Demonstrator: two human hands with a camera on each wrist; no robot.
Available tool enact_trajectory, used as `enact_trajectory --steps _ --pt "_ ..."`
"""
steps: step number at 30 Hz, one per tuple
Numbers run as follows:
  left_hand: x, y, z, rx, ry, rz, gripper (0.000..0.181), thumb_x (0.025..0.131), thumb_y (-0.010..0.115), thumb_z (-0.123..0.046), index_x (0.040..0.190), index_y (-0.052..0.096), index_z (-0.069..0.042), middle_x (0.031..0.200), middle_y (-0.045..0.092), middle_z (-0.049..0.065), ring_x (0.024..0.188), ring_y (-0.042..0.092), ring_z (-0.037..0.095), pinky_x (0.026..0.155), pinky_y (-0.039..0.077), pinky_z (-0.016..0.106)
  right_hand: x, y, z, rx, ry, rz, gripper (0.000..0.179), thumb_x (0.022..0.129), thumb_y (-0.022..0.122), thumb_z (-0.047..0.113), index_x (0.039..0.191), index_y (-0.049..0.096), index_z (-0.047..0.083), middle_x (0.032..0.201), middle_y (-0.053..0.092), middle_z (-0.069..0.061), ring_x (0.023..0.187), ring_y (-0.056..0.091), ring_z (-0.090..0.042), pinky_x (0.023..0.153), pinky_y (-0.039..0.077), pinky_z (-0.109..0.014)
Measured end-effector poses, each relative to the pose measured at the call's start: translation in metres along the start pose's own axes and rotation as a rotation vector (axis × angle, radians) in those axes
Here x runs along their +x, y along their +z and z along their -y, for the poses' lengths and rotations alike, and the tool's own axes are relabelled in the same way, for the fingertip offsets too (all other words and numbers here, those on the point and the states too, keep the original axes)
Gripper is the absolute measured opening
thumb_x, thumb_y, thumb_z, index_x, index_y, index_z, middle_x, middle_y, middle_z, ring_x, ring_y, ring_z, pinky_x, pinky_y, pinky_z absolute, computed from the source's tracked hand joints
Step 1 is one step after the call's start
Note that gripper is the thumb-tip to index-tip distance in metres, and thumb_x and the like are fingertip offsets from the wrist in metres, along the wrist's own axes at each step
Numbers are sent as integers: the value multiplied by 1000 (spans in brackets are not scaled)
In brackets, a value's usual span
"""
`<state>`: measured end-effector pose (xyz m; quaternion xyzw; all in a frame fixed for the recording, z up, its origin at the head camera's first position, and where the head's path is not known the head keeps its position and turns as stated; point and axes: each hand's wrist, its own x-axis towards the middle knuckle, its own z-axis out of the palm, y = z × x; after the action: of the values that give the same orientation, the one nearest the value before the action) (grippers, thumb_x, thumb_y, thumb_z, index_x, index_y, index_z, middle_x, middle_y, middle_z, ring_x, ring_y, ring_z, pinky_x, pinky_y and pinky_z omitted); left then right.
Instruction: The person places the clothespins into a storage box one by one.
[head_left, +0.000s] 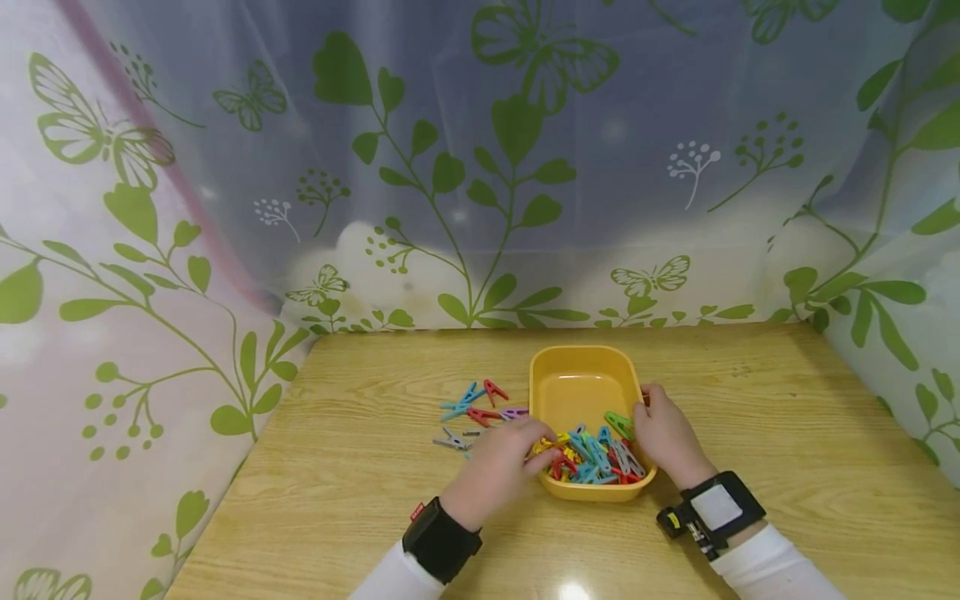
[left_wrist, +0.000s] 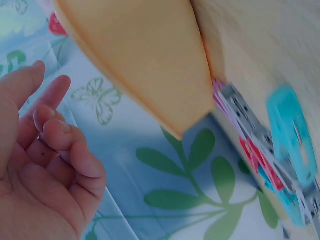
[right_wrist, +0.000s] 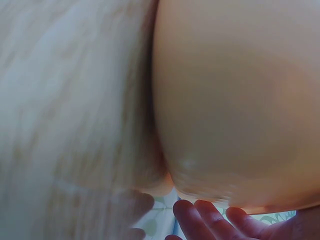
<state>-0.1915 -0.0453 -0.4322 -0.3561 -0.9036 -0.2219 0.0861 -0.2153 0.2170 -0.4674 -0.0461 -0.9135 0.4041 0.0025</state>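
Observation:
A yellow plastic basin [head_left: 581, 364] stands on the table, its near half filled with a heap of small clothespins [head_left: 597, 457] in blue, red, yellow, green and grey. My left hand [head_left: 504, 463] reaches over the basin's left rim, its fingertips above the yellow clothespins. In the left wrist view the left hand [left_wrist: 55, 155] has loosely bent fingers, thumb and index tips apart, and no clothespin shows between them. My right hand [head_left: 671, 437] holds the basin's right rim. The right wrist view shows its fingers [right_wrist: 215, 220] against the outer wall.
Left of the basin lie several loose clothespins, among them a blue one [head_left: 465, 402], a red one [head_left: 495, 392] and a grey one [head_left: 452, 440]. The wooden table [head_left: 360, 467] ends at a curtain [head_left: 450, 208] printed with leaves and butterflies, which also hangs along both sides.

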Motion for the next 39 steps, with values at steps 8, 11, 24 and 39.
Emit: enact_trajectory --steps 8,11,24,39 --pt "-2 -13 30 -20 -119 -112 11 99 71 -22 104 74 -13 98 72 2 71 55 7 62 46 19 -1 -1 1 0 -4 -2 52 110 28 20 149 32 -13 142 51 -36 120 58 -43 102 49 -60" --pt "-4 -14 45 9 -154 -131 9 98 72 -21 101 73 -13 93 69 0 69 53 7 60 44 20 -1 -1 1 -1 -2 -4 52 110 27 20 149 32 -13 141 51 -36 120 59 -43 102 49 -60" --pt "-26 -9 87 64 -268 -3 11 97 74 -21 88 72 -14 79 60 -4 62 45 7 55 37 21 -1 -2 2 -2 -4 -4 51 110 27 20 149 32 -13 141 51 -36 118 59 -42 101 50 -59" --pt "-42 -6 88 59 -224 116 6 92 78 -18 90 77 -13 86 65 -3 76 57 9 67 49 24 -1 -1 3 3 17 12 52 110 26 21 150 30 -13 143 49 -36 120 58 -42 102 50 -59"
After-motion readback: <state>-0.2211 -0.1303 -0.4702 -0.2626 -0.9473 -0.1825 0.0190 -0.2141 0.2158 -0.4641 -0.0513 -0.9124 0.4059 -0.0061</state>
